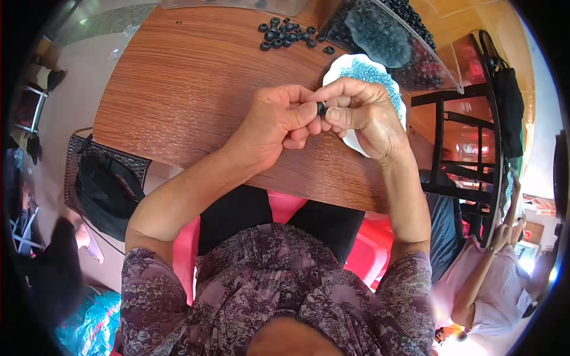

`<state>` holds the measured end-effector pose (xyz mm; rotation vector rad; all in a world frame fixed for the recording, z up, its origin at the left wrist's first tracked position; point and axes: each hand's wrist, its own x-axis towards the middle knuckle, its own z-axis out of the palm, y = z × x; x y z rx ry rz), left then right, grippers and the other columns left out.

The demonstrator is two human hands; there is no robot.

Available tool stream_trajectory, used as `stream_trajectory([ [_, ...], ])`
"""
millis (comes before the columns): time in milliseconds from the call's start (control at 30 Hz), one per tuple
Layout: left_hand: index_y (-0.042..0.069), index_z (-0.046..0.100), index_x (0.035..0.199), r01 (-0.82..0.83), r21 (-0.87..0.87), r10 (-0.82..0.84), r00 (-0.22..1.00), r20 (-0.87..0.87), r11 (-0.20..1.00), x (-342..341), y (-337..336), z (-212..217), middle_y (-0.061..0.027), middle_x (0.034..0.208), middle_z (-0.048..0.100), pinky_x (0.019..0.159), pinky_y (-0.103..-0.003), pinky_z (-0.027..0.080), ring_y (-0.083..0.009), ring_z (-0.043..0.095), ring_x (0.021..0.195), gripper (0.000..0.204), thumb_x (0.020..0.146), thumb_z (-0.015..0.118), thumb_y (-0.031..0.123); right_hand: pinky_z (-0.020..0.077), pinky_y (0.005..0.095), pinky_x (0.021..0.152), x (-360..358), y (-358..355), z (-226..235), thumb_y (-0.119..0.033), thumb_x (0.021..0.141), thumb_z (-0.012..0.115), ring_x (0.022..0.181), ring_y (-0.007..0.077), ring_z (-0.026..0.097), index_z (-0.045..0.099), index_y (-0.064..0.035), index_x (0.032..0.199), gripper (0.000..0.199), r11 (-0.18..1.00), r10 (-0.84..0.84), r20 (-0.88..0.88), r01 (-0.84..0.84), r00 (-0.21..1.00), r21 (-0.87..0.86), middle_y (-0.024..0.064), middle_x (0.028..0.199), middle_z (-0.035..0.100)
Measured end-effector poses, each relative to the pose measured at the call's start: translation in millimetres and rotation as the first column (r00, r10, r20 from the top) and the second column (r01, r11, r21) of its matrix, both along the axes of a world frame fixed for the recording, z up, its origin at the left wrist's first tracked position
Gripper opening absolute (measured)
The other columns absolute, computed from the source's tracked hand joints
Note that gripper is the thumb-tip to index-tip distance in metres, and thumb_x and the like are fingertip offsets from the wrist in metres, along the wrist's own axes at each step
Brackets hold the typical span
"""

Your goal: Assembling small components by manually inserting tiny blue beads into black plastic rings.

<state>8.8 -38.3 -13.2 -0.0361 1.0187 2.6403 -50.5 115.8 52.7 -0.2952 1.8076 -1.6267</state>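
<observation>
Left hand (276, 121) and right hand (359, 115) meeting over wooden brown tabletop (178, 89), fingertips pressed together. Small black rubber ring (321, 108) pinched between both thumbs and forefingers, right at the contact point, mostly hidden by fingers. White scalloped dish (338, 68) of tiny blue beads just behind right hand, partly covered by it. Loose pile of black rubber rings (285, 34) near far table edge, well apart from hands. Clear plastic tub (392, 35) with dark rings and blue beads at far right, beside dish. Black mesh basket (101, 178) on floor left of table.
</observation>
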Motion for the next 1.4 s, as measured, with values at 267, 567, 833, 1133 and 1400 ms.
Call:
stream_trajectory([
  [267, -0.003, 0.056, 0.090, -0.062, -0.028, 0.062, 0.998, 0.001, 0.998, -6.1, -0.5, 0.8, -0.0082, 0.068, 0.057, 0.039, -0.018, 0.029, -0.0046, 0.041, 0.044, 0.008, 0.087, 0.054, 0.004, 0.0425, 0.0210, 0.051, -5.6, -11.7, -6.8, 0.013, 0.071, 0.056, 0.056, 0.0114, 0.056, 0.064, 0.0024, 0.085, 0.020, 0.993, -0.043, -0.136, 0.057, 0.990, 0.103, 0.0079, 0.067, 0.062],
  [567, 0.000, 0.055, 0.085, -0.081, -0.072, 0.083, 0.996, 0.021, 0.994, -2.6, -5.5, 6.5, -0.0058, 0.070, 0.057, 0.037, -0.018, 0.029, -0.0047, 0.042, 0.044, 0.012, 0.089, 0.052, 0.011, 0.0389, 0.0196, 0.049, 5.4, -12.1, 1.7, 0.004, 0.076, 0.058, 0.057, 0.0103, 0.054, 0.063, 0.0010, 0.094, 0.019, 0.998, -0.046, -0.157, 0.053, 0.986, 0.044, 0.0049, 0.066, 0.060],
  [833, 0.003, 0.058, 0.077, -0.525, -0.427, 0.389, 0.845, -0.367, 0.736, -86.1, -53.2, 91.1, -0.0009, 0.062, 0.055, 0.036, -0.020, 0.027, -0.0062, 0.040, 0.044, 0.010, 0.078, 0.062, 0.012, 0.0390, 0.0193, 0.053, 0.2, 34.4, 23.7, -0.010, 0.082, 0.060, 0.056, 0.0083, 0.051, 0.061, 0.0046, 0.099, 0.022, 0.962, -0.273, -0.322, 0.263, 0.906, -0.074, 0.0069, 0.069, 0.061],
  [1133, 0.006, 0.054, 0.067, -0.731, -0.649, 0.531, 0.643, -0.552, 0.211, -195.4, -110.5, 133.6, -0.0022, 0.051, 0.044, 0.037, -0.032, 0.026, -0.0146, 0.035, 0.039, 0.026, 0.081, 0.063, 0.027, 0.0363, 0.0181, 0.051, -14.4, 54.4, -0.5, -0.004, 0.083, 0.058, 0.055, 0.0064, 0.049, 0.064, 0.0030, 0.089, 0.011, 0.940, -0.319, -0.337, 0.340, 0.886, 0.003, 0.0049, 0.067, 0.062],
  [1400, 0.002, 0.057, 0.081, -0.716, -0.552, 0.489, 0.697, -0.525, 0.427, -128.7, -81.2, 92.9, -0.0071, 0.062, 0.056, 0.046, -0.031, 0.040, -0.0159, 0.052, 0.052, 0.009, 0.078, 0.061, 0.010, 0.0437, 0.0218, 0.059, -49.1, 21.2, -10.9, -0.002, 0.078, 0.061, 0.064, 0.0086, 0.056, 0.065, 0.0037, 0.089, 0.012, 0.910, -0.103, -0.801, 0.380, 0.589, 0.163, 0.0051, 0.073, 0.064],
])
